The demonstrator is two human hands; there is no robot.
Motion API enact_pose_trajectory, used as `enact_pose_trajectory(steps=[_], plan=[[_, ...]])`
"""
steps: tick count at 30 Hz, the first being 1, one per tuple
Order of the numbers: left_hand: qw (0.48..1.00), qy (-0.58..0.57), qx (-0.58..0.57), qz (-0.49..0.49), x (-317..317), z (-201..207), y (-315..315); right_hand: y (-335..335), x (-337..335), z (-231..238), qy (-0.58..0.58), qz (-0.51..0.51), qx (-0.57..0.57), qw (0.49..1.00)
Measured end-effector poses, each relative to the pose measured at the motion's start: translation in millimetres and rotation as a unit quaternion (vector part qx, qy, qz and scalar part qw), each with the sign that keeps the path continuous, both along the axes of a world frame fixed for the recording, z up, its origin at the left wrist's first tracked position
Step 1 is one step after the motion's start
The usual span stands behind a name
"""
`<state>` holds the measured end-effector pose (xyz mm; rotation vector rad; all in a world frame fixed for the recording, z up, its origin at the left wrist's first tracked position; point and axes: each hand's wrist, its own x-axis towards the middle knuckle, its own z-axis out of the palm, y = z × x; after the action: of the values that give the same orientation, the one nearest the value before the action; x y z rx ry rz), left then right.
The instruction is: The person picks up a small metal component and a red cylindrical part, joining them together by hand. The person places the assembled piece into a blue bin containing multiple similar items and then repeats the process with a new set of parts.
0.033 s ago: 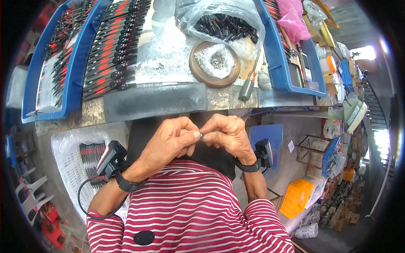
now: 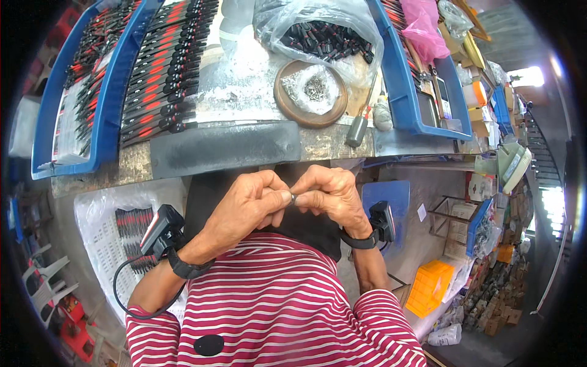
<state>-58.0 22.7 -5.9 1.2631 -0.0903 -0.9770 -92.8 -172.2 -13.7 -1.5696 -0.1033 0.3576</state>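
My left hand [image 2: 252, 200] and my right hand [image 2: 331, 196] meet in front of the bench edge, over my dark lap. Both are closed, thumb and forefinger pinched together. A tiny dark piece [image 2: 293, 199] shows between the fingertips, too small to name. On the bench beyond them sits a round brown dish [image 2: 282, 107] with small metal pins [image 2: 316, 90] in a clear plastic liner. A screwdriver with a dark handle [image 2: 357, 130] lies right of the dish. Behind it, an open clear bag [image 2: 269, 24] holds many short black-and-red pieces [image 2: 327, 41].
Rows of black-and-red tool-like pieces [image 2: 160, 82] lie at the bench's left, beside a blue tray [image 2: 104, 116]. Another blue tray [image 2: 411, 98] stands at the right. A white basket [image 2: 101, 244] with similar pieces is below left; an orange crate [image 2: 430, 287] is lower right.
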Motion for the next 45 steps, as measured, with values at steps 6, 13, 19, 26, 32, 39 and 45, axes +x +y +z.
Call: enact_pose_trajectory(steps=[6,13,19,26,32,39,45], plan=[[0.999,-0.033,0.021,0.010,3.3,1.9,-1.6,-0.7,8.1,9.6,0.031,0.006,-0.023,0.999],[0.996,-0.048,0.002,0.069,7.2,7.6,-2.5,-13.3,39.3,24.9,-0.093,-0.140,-0.181,0.969],[0.992,-0.069,0.010,0.101,8.1,6.2,-2.3,-14.5,85.9,1.5,-0.317,-0.197,-0.408,0.833],[0.989,-0.082,0.001,0.124,10.0,1.0,2.4,-13.4,104.4,-14.8,-0.352,-0.142,-0.525,0.761],[0.990,-0.079,-0.017,0.116,12.7,-0.8,6.5,-14.6,109.8,-19.4,-0.375,-0.115,-0.553,0.735],[0.987,-0.108,-0.023,0.117,15.2,-3.8,8.9,-16.1,106.5,-19.4,-0.388,-0.165,-0.479,0.770],[0.986,-0.108,-0.026,0.123,17.4,-2.4,5.7,-16.5,100.3,-13.0,-0.278,-0.191,-0.397,0.853]])
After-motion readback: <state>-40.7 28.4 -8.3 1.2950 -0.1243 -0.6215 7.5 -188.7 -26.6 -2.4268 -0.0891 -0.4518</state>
